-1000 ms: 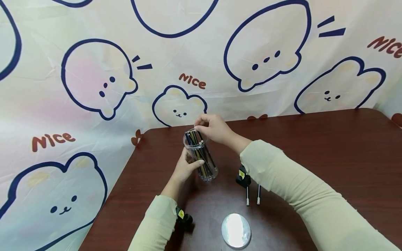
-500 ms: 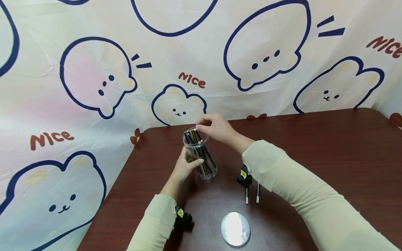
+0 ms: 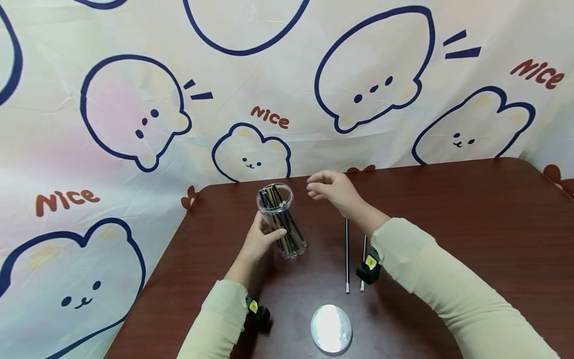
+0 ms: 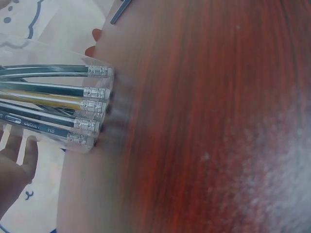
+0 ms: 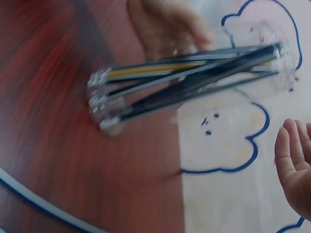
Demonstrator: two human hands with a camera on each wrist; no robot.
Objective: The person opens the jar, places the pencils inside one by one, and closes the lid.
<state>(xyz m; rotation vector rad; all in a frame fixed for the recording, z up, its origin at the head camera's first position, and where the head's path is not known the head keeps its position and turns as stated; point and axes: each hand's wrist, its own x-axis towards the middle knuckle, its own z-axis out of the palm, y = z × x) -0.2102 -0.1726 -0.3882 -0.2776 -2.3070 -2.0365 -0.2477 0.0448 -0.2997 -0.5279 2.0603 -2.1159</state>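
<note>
My left hand (image 3: 258, 242) grips a clear plastic jar (image 3: 298, 244) from its left side, thumb across the front. Several pencils (image 3: 287, 224), mostly dark with a yellow one among them, stand inside; in the left wrist view their metal-banded eraser ends (image 4: 92, 106) are at the jar's bottom. The jar is tilted and uncapped. To the right of its mouth, apart from it, hovers my right hand (image 3: 336, 192), fingers loosely extended; the right wrist view shows this hand (image 5: 296, 165) holding nothing. Below it, two dark pencils lie side by side on the table, a left one (image 3: 347, 254) and a right one (image 3: 362, 286).
A round, shiny lid (image 3: 331, 329) lies near the front of the brown wooden table (image 3: 430, 214). Behind the table hangs a pale cloth (image 3: 305, 149) with cartoon bears. Black wrist cameras sit at the left wrist (image 3: 258, 313) and right wrist (image 3: 369, 269).
My right hand has left the jar's mouth and moved right, its fingers loosening. The two pencils on the table are now less covered by the right arm. My left hand keeps its grip.
</note>
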